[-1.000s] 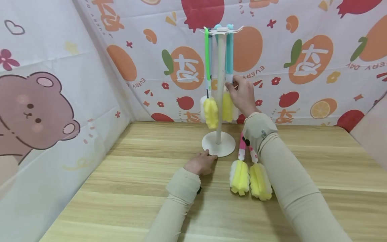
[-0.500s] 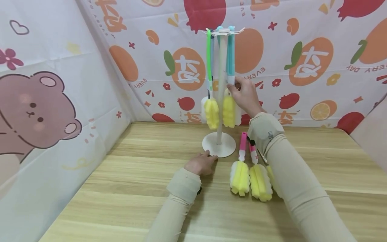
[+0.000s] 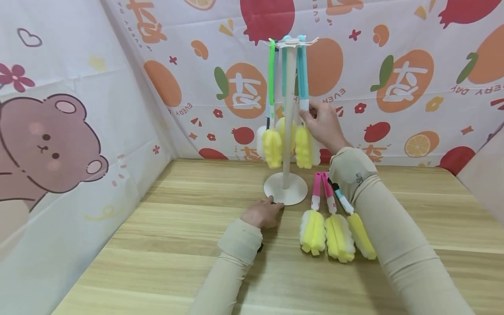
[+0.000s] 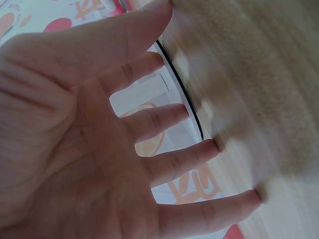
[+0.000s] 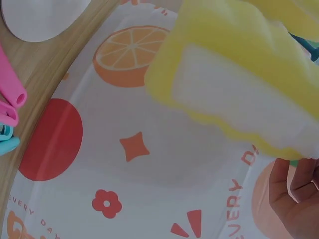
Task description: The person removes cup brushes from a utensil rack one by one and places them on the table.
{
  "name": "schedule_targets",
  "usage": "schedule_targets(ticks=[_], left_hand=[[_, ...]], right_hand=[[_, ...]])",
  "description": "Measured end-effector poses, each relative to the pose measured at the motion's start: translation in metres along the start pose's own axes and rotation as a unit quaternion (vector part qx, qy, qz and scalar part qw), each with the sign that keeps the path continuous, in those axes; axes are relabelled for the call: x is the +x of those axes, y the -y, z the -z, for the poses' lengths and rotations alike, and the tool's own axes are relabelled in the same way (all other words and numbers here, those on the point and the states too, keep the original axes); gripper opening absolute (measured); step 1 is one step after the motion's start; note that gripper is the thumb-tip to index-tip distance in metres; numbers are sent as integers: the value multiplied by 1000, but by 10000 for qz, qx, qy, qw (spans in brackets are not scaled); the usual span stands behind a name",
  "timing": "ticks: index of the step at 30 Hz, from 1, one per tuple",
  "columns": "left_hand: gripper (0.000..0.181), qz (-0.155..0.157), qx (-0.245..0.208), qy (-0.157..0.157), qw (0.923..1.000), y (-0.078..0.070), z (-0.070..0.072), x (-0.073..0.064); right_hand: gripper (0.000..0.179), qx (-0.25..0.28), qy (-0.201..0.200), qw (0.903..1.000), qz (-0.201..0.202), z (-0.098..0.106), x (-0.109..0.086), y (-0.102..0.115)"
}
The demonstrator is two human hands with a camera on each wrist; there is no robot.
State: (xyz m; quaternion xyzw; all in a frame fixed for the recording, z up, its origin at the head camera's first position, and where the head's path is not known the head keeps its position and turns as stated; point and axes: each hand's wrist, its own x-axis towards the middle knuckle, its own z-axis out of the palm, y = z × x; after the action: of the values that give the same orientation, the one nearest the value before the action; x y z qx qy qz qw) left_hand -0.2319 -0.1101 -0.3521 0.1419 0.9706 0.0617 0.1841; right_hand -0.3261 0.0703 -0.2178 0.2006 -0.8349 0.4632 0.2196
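A white stand (image 3: pixel 290 83) with a round base (image 3: pixel 293 195) holds several hanging sponge bottle brushes. My right hand (image 3: pixel 324 124) pinches one turquoise-handled bottle brush (image 3: pixel 303 74) at its white collar, just above the yellow-and-white sponge; its top is at the stand's hook ring. In the right wrist view that sponge (image 5: pixel 239 94) looms close, beside the curled fingers (image 5: pixel 281 191). My left hand (image 3: pixel 261 213) rests at the base's near left rim, fingers extended; the left wrist view shows them spread, fingertips (image 4: pixel 212 144) against the tabletop. A green-handled brush (image 3: pixel 271 72) hangs at the left, partly covering a darker one.
Right of the base, two pink-handled brushes (image 3: pixel 316 188) and a blue-handled brush (image 3: pixel 343 199) lie on the wooden table (image 3: pixel 177 245), sponges toward me. The right sleeve (image 3: pixel 390 218) passes close over the blue one. A fruit-print cloth (image 3: pixel 413 109) hangs behind the stand.
My right hand has drawn the turquoise brush's lower end rightward, away from the pole. Another sponge now shows behind the pole. The right sleeve has shifted right, uncovering the blue-handled brush.
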Motion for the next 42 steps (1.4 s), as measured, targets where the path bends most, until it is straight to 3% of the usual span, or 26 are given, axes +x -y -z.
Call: schedule_targets(ticks=[7,23,32,42], left_hand=[[59,33,-89,21,10000,-1,0,0],[59,77,-119,93,9999,0,1,1],[60,91,-86,124,9998,0,1,2],[60,143,-41,152,9998,-1,1,2]], right_hand=[[26,23,-97,9999,55,-1,-2,2],[32,-500,-300,9983,-74,2,0,7],[33,-403,-268,9982,-359,4,5,10],[29,-199,-291,9988,-332,7,-2,-1]])
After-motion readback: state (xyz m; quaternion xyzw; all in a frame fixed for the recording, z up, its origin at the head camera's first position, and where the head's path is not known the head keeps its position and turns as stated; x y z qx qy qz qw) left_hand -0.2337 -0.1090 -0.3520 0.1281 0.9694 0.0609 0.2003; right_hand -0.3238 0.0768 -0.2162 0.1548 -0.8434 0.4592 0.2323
